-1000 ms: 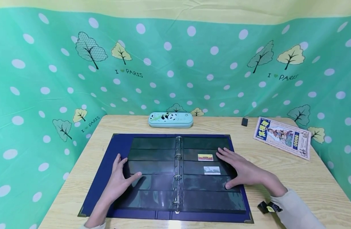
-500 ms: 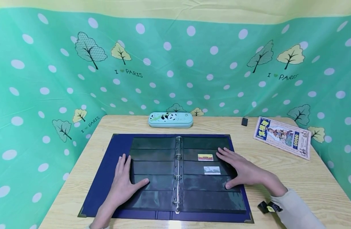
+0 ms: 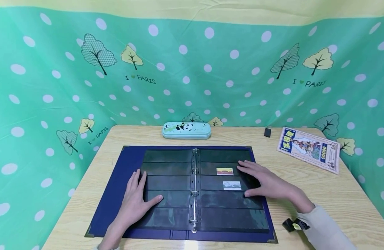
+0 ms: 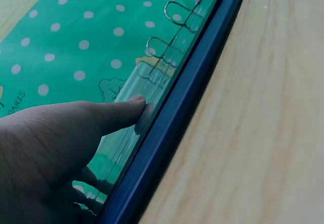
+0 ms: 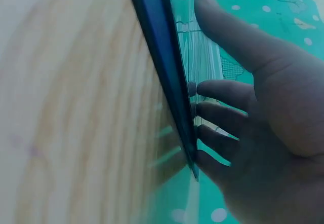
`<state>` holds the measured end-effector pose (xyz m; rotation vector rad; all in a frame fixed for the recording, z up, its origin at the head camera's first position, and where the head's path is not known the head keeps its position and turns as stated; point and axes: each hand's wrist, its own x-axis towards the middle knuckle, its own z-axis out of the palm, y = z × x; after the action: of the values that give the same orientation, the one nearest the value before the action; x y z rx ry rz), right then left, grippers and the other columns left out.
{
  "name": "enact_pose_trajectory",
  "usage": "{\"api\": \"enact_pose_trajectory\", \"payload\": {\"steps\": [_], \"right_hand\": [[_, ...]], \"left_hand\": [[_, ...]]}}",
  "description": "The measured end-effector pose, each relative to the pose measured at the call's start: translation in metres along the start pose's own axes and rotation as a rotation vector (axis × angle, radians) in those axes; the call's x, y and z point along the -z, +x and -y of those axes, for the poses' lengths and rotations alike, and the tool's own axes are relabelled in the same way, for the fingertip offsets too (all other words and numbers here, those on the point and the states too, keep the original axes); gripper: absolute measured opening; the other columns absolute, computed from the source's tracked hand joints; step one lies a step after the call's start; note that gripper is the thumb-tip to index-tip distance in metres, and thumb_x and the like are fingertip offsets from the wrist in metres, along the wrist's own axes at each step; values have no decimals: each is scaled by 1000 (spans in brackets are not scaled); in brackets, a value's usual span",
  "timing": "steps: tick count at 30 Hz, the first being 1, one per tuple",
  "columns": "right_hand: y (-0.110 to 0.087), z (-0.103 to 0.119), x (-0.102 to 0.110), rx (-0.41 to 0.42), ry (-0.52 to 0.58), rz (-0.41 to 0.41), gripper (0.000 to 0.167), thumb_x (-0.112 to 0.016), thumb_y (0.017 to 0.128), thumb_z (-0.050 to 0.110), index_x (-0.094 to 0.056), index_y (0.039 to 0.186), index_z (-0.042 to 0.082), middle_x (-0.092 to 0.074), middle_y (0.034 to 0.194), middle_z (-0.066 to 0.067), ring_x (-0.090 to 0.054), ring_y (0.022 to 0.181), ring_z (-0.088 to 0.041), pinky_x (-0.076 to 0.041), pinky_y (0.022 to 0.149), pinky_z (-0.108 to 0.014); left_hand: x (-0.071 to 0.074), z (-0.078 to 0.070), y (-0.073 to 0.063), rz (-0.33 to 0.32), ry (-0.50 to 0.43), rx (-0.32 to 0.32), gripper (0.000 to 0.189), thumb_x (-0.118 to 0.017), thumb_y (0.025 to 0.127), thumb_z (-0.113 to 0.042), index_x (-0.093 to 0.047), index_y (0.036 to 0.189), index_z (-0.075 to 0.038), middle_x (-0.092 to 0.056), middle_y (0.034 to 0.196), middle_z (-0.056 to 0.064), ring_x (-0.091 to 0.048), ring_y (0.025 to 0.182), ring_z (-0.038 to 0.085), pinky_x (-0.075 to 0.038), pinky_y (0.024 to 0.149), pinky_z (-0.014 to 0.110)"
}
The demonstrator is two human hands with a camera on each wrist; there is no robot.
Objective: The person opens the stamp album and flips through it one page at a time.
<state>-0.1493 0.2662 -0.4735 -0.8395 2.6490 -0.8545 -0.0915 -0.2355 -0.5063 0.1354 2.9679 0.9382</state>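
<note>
A blue ring binder [image 3: 110, 194] lies spread on the table, with black pocket pages [image 3: 170, 180] on both sides of its metal rings [image 3: 195, 191]. On the right page sit a red and yellow stamp [image 3: 224, 171] and a grey stamp [image 3: 232, 185]. My left hand [image 3: 133, 201] rests on the left page's outer part, fingers spread and thumb pointing toward the rings. Over the right page's outer edge lies my right hand [image 3: 270, 180], its fingertips just right of the stamps. In the right wrist view its fingers [image 5: 223, 89] touch the page, while the thumb stands off it.
Behind the binder is a light blue pencil case [image 3: 187, 131] with a panda print. A small black object [image 3: 267, 132] and a printed booklet [image 3: 309, 149] lie at the back right. Polka-dot cloth [image 3: 192, 69] hangs around the wooden table [image 3: 273, 149].
My left hand has slid a little rightward, further onto the left page. My right thumb has shifted slightly up toward its fingers. The binder and stamps stay in place.
</note>
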Motion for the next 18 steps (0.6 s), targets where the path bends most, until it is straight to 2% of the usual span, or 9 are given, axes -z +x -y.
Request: {"api": "enact_pose_trajectory", "payload": {"steps": [4,6,8,12,18], "right_hand": [[4,-9,-3,-17,-10,-183,69,-88,98,34,-64,156,6,-59,159,-20,-51,148,-50,-46,114,-73],[6,-14,-6,-25,19,-256,67,-90,97,29,-65,155,8,-60,157,-21,-53,145,-50,-46,113,-73],[7,-21,-9,-28,40,-297,72,-91,95,27,-62,158,8,-55,160,-24,-48,149,-52,-42,113,-77],[9,-33,-14,-47,19,-295,92,-94,91,36,-49,167,10,-40,172,-27,-32,158,-55,-32,117,-82],[18,-43,-14,-68,-59,-229,119,-96,82,56,-35,175,14,-26,181,-21,-15,168,-51,-22,122,-83]], "left_hand": [[-3,1,0,-33,-13,-24,121,-85,90,-62,-30,170,9,-11,180,35,-6,165,58,-18,121,84],[-2,1,0,-31,-11,-21,120,-85,91,-62,-30,171,9,-11,180,35,-6,165,58,-18,121,84],[-1,0,-1,-16,-7,-10,120,-84,91,-63,-29,171,8,-10,180,34,-5,166,57,-17,122,83],[1,-1,-1,5,9,2,121,-83,92,-64,-27,172,7,-9,181,34,-4,166,56,-17,123,82],[-1,0,0,-21,-2,-14,120,-85,91,-61,-29,171,8,-9,180,34,-6,165,58,-18,122,83]]}}
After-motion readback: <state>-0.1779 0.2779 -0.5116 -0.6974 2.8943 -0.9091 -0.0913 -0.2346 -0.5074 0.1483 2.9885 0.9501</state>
